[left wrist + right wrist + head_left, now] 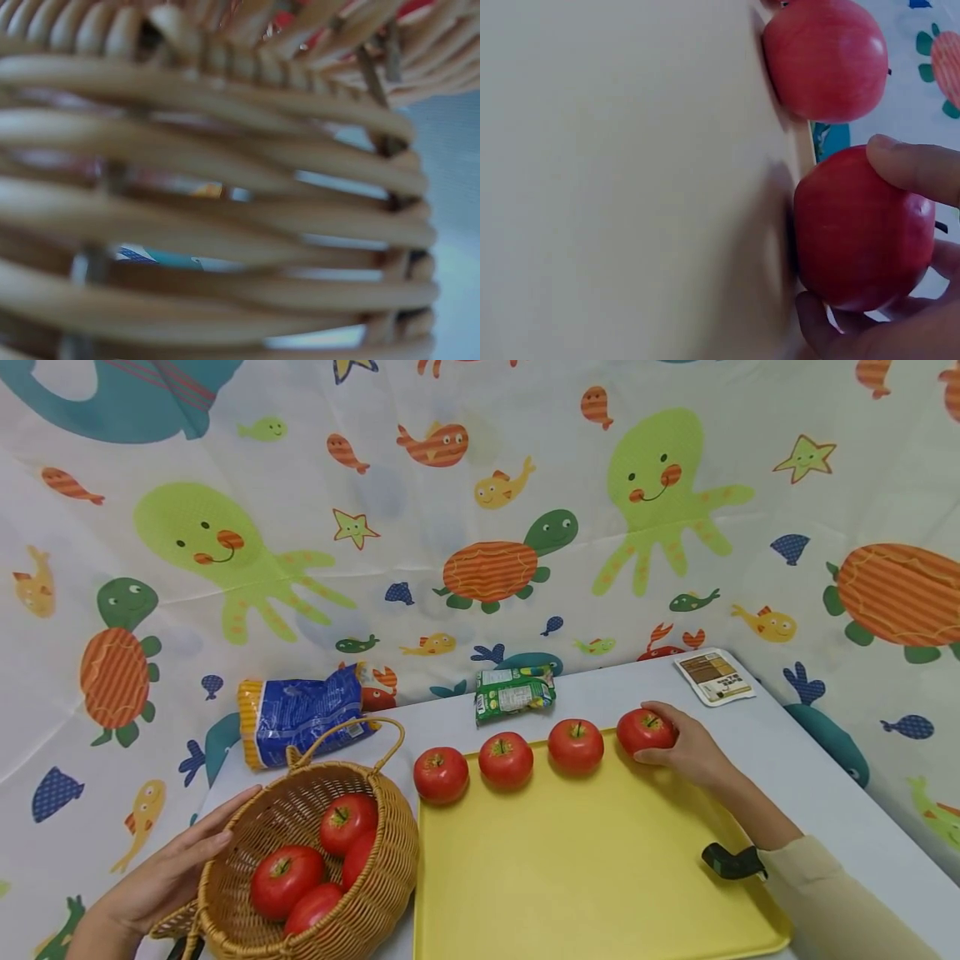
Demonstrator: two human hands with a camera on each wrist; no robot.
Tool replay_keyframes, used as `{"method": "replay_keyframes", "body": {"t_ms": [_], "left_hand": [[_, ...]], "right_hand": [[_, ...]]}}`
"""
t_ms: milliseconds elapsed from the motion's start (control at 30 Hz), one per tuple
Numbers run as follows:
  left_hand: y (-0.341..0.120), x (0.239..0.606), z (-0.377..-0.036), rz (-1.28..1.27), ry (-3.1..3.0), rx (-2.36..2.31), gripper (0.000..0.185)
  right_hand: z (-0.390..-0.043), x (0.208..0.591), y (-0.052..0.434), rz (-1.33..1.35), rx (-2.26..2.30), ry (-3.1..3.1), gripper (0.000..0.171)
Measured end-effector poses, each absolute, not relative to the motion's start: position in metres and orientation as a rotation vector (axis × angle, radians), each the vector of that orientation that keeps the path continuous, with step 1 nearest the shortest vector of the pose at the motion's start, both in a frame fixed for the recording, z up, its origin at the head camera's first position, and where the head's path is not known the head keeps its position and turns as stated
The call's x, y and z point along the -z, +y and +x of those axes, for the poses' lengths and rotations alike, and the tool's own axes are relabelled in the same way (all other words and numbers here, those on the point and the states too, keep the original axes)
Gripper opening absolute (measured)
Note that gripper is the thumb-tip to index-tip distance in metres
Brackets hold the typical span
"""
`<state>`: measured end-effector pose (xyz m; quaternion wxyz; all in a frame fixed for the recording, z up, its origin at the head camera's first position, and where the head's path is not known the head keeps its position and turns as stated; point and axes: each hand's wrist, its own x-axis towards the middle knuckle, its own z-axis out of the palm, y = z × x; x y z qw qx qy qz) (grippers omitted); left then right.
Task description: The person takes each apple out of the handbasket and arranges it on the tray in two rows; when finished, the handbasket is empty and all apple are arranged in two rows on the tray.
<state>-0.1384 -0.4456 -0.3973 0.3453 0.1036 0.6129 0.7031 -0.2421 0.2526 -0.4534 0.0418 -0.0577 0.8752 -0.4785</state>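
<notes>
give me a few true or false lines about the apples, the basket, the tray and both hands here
1. The right hand grips the red apple at the right end of the row. True.
2. Six red apples stand in the row along the far edge of the flat yellow plastic tray. False: four stand there.
3. The left hand rests on the outside of the round woven wicker basket. True.
4. The wicker basket holds no fruit. False: red apples in the basket lie inside it.
5. The blue and yellow packet lies on the yellow tray. False: it lies on the table behind the basket.
</notes>
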Motion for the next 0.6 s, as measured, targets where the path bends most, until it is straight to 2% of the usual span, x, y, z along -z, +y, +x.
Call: {"method": "replay_keyframes", "body": {"t_ms": [600], "left_hand": [[-0.4457,0.3996,-0.1397,0.278,1.586,-1.838,0.059]], "right_hand": [[-0.2379,0.4632,0.2476,-0.258,1.396,2.801,0.084]]}}
